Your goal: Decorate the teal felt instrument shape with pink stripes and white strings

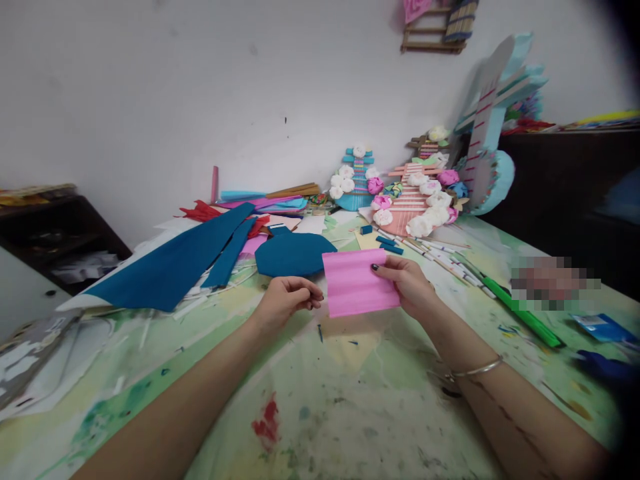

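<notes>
Apparently handling a pink, rectangular sheet of crepe-like paper (357, 283); likely calling next for a steady pinch and a second grip on the free edge. Held above the green, paint-stained tabletop (320, 380), nearer than a dark-blue, rounded flat piece (293, 253): pinched on one side between thumb and fingers of the right hand (411, 283); opposite, just beside the empty, loosely curled left hand (289, 297).

Beyond your left hand (289, 297) and right hand (411, 285), you face a pale, marked wall (175, 100); dark shelving (83, 223) stands leftward, dark furniture (565, 187) rightward.
</notes>
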Demonstrator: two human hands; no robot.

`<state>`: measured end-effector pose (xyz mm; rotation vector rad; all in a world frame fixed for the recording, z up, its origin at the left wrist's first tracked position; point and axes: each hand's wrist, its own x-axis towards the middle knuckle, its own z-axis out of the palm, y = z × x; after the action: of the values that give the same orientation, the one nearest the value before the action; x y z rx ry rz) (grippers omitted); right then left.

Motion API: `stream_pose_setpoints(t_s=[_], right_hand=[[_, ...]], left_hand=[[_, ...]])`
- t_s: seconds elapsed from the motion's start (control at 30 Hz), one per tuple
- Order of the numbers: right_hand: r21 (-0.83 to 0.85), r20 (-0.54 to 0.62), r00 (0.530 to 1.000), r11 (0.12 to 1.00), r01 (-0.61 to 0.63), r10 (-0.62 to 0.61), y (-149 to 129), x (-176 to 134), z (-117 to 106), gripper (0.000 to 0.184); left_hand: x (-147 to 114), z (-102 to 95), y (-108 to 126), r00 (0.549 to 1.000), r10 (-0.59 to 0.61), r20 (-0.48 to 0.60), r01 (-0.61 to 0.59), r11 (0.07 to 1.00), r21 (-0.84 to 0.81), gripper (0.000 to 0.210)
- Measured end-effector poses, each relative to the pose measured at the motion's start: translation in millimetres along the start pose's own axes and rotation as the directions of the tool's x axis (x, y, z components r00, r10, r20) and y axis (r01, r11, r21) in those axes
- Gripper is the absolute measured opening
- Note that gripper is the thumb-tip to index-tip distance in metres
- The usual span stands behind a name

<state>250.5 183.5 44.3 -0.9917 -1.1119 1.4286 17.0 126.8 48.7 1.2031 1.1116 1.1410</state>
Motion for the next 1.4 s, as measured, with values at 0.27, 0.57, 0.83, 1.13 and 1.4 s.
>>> stream_pose_setpoints(t_s=[0.27, 0.57, 0.83, 1.13, 1.4], right_hand=[[-0.021, -0.008, 1.000, 1.000, -0.010, 0.010, 0, -1, 0, 0.032], [-0.026, 0.000, 1.000, 1.000, -0.010, 0.010, 3, 1, -1, 0.031], [-0.053, -0.019, 1.000, 0.999, -0.009, 0.008, 1, 0, 0, 0.034], [-0.105, -0.264, 0.961, 0.993, 0.054, -0.080, 2, 5, -3, 0.024], [-0.261, -0.276, 0.928, 0.949, 0.179, -0.250, 2, 9, -5, 0.041]], left_hand=[[-6, -0.1, 9, 1.000, 0.027, 0.004, -0.026, 0.998, -0.061, 0.014], [-2, 2.2, 3, 0.999, -0.038, 0.005, 0.037, 0.992, 0.121, 0.017], [-3, 0.8, 5, 0.997, -0.056, -0.055, 0.066, 0.979, 0.191, 0.009], [-2, -0.3, 3, 0.998, -0.050, -0.030, 0.054, 0.986, 0.159, 0.014], [0, -4.2, 2, 0.999, -0.046, 0.001, 0.045, 0.990, 0.132, 0.027]])
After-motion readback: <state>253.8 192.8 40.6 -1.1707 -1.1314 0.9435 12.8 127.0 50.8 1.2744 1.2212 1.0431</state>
